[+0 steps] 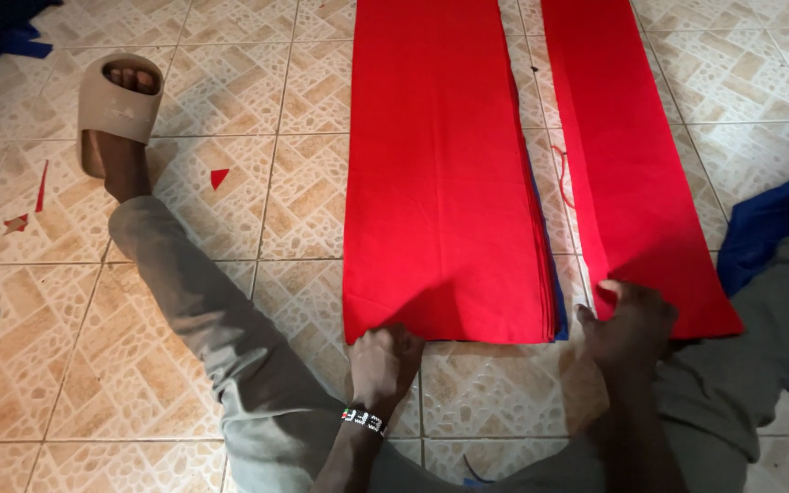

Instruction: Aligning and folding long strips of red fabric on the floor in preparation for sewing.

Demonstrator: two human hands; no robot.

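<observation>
Aligning stage: left hand (383,361) pinches wide red cloth stack (440,173) hem; right hand (627,319) pinches narrow red strip (627,164). Next, judged: even tension.

Your left hand (383,361) is curled knuckles-up, fingers tucked under, a beaded band on its wrist. Your right hand (627,321) sits well apart from it, also knuckles-up with fingers bent and pinched closed. Both forearms reach forward, and your 2 legs lie spread wide.
</observation>
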